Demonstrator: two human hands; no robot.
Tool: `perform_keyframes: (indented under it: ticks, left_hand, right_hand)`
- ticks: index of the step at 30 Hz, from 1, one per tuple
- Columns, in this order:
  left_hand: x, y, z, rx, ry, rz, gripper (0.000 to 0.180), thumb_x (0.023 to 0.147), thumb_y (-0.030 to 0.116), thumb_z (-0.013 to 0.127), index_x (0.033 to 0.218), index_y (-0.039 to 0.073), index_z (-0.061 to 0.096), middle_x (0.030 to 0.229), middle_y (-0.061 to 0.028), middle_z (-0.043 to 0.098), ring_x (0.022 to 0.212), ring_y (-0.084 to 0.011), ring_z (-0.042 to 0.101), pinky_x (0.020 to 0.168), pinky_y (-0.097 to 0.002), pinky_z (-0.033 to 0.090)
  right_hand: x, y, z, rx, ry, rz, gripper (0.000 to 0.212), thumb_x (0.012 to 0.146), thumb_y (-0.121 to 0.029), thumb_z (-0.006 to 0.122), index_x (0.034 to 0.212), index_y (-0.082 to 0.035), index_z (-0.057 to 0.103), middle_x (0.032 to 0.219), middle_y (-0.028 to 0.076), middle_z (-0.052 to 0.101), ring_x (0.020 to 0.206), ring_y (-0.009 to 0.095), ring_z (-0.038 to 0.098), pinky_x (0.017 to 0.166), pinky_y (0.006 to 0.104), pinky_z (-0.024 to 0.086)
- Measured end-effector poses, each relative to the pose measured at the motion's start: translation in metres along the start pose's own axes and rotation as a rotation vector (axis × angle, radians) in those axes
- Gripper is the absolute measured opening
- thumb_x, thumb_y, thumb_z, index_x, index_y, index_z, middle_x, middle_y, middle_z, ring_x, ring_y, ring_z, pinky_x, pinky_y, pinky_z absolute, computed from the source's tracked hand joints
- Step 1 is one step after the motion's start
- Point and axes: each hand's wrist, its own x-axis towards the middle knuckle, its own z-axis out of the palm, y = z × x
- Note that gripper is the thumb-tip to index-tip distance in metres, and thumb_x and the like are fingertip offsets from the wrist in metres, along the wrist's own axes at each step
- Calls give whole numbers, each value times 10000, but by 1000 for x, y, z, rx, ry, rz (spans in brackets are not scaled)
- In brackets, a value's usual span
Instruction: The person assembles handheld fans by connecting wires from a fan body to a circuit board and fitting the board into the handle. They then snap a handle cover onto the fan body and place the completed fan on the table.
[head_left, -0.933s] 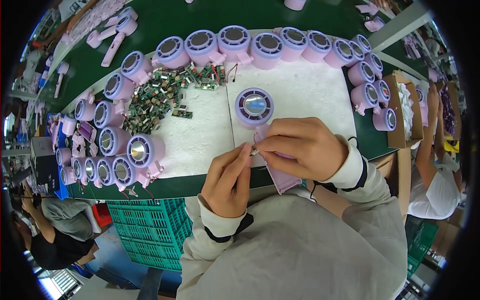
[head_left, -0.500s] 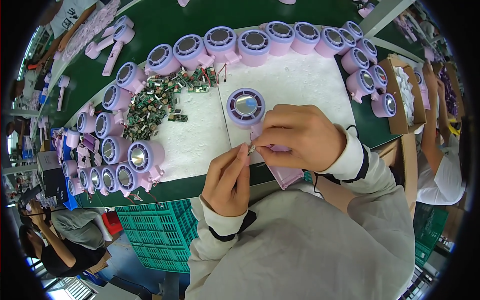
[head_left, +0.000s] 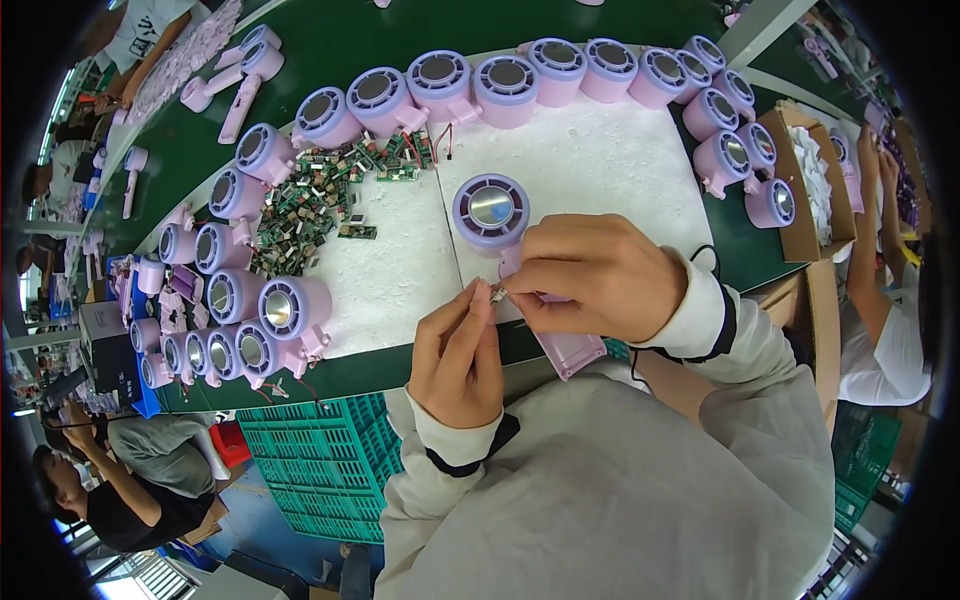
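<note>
A purple handheld fan [head_left: 491, 235] with a round shiny centre lies on the white foam mat in front of me, its handle toward my body. My left hand [head_left: 460, 360] is closed in a pinch on a small whitish part [head_left: 498, 296] at the fan's neck. From the right, the thumb and forefinger of my right hand [head_left: 605, 280] meet at the same spot, also pinched; what they hold is too small to make out. Below my right hand shows a pink handle shell [head_left: 570, 352] at the table's edge. My right hand hides much of the handle.
Fan heads [head_left: 375, 95] line the back and both sides of the white mat [head_left: 390, 270]. A heap of small green circuit boards [head_left: 300, 205] lies at left. A cardboard box [head_left: 795, 220] stands at right. A green crate [head_left: 315, 465] is below the table. Other people work nearby.
Both hands stay pinched together at the fan's neck, with only slight finger movement. Fans on the green surface at upper left have shifted a little to the right.
</note>
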Motion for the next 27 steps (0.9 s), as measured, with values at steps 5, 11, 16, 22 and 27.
perform_keyframes:
  ticks: [5, 11, 16, 22, 27]
  left_hand:
    - [3, 0, -1, -16, -21, 14, 411, 894, -123, 654, 1279, 16, 677, 1207, -170, 646, 1043, -285, 694, 858, -321, 581]
    - [-4, 5, 3, 26, 19, 46, 422, 870, -139, 670, 1274, -21, 670, 1181, -180, 645, 1020, -286, 687, 837, -328, 583]
    - [-11, 9, 16, 67, 159, 53, 426, 854, -139, 685, 1269, -47, 667, 1153, -186, 641, 997, -288, 686, 821, -333, 585]
    - [-6, 7, 19, 108, 165, 59, 428, 843, -122, 703, 1261, -36, 674, 1153, -187, 636, 1011, -311, 674, 819, -339, 582]
    - [28, 15, -11, -5, 38, 112, 451, 814, -82, 740, 1257, -25, 672, 1170, -188, 625, 1058, -363, 645, 861, -385, 559]
  right_hand:
    - [2, 3, -7, -29, -10, -68, 188, 695, 10, 762, 855, -34, 673, 790, 55, 569, 667, 240, 582, 556, 359, 478]
    - [3, -3, -3, 24, 44, -44, 184, 713, -1, 771, 876, -26, 688, 771, 59, 575, 631, 237, 579, 537, 359, 470]
    - [2, -14, -4, 79, 34, 39, 164, 764, -11, 772, 914, -16, 708, 762, 72, 581, 599, 241, 572, 523, 354, 465]
    - [3, -15, 3, 166, 45, 178, 127, 824, -38, 774, 935, 0, 725, 772, 81, 615, 582, 193, 576, 519, 337, 462]
    - [9, -15, -15, 215, 9, 279, 84, 826, -11, 764, 904, -2, 735, 787, 75, 639, 592, 163, 584, 519, 325, 457]
